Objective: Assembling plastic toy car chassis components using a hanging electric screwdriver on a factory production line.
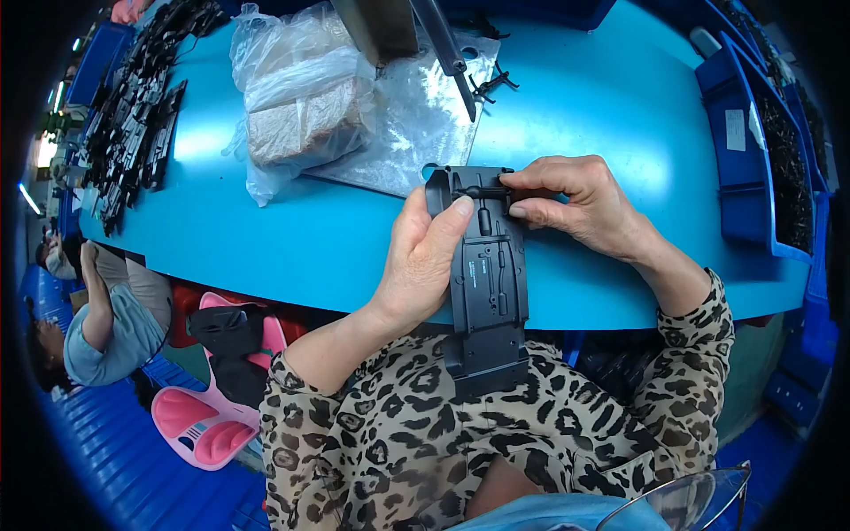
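Observation:
A long black molded plastic panel (482, 274) stands out from the table's front edge toward my lap, its ribbed inner side facing up. My left hand (416, 252) is closed round the panel's left edge, with the thumb pressing on top near the far end. Across that far end lies a small black plastic part (481, 192) with a thin stem. My right hand (575, 203) is closed at the panel's right edge, thumb and forefinger pinching at the end of this small part. The fingertips partly hide the contact.
Several black pieces (500, 81) lie beside a metal plate (416, 133) carrying a plastic-wrapped block (305, 119). Black parts (133, 115) are heaped at the table's left. A blue bin (733, 177) of dark parts stands right. A person (115, 319) sits left, near a pink chair (208, 425).

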Tool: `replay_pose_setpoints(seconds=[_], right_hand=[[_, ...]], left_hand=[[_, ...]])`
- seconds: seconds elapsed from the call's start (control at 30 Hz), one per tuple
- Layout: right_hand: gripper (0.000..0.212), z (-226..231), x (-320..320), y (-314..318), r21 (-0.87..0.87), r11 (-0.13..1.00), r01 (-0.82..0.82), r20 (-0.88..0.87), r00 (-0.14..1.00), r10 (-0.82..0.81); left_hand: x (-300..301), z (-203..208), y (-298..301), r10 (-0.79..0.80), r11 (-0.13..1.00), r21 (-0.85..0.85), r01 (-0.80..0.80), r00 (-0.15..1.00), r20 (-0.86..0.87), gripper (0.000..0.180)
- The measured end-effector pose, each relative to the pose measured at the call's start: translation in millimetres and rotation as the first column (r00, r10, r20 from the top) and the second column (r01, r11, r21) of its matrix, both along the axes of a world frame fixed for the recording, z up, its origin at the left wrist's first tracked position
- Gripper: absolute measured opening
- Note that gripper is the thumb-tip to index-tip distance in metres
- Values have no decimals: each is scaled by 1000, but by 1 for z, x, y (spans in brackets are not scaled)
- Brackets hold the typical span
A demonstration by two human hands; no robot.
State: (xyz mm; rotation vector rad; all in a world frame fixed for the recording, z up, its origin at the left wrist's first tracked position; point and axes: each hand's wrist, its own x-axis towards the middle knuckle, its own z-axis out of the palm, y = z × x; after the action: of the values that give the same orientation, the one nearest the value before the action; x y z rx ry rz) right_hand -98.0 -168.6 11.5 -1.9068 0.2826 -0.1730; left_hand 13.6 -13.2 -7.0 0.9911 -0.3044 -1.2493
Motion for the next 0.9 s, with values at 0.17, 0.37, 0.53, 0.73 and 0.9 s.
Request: replay_pose_setpoints(seconds=[0.17, 0.37, 0.53, 0.73, 0.9], right_hand=[[25, 0, 0, 0, -125, 992, -9, 35, 999, 14], [23, 0, -1, 3, -188, 982, 20, 85, 996, -4], [23, -2, 0, 3, -221, 975, 29, 104, 995, -6], [22, -2, 1, 5, -293, 956, 4, 132, 991, 37], [26, -2, 2, 5, -299, 954, -16, 116, 992, 52]], left_hand=[[-1, 0, 0, 9, 1000, 9, -9, 1000, -8, 25], [1, 2, 0, -30, 999, 14, 30, 1000, -7, 23], [0, 2, 0, -21, 1000, 10, 21, 999, -35, 23], [0, 2, 0, -19, 1000, 12, 19, 1000, -23, 23], [2, -1, -1, -23, 1000, 5, 23, 1000, -16, 23]])
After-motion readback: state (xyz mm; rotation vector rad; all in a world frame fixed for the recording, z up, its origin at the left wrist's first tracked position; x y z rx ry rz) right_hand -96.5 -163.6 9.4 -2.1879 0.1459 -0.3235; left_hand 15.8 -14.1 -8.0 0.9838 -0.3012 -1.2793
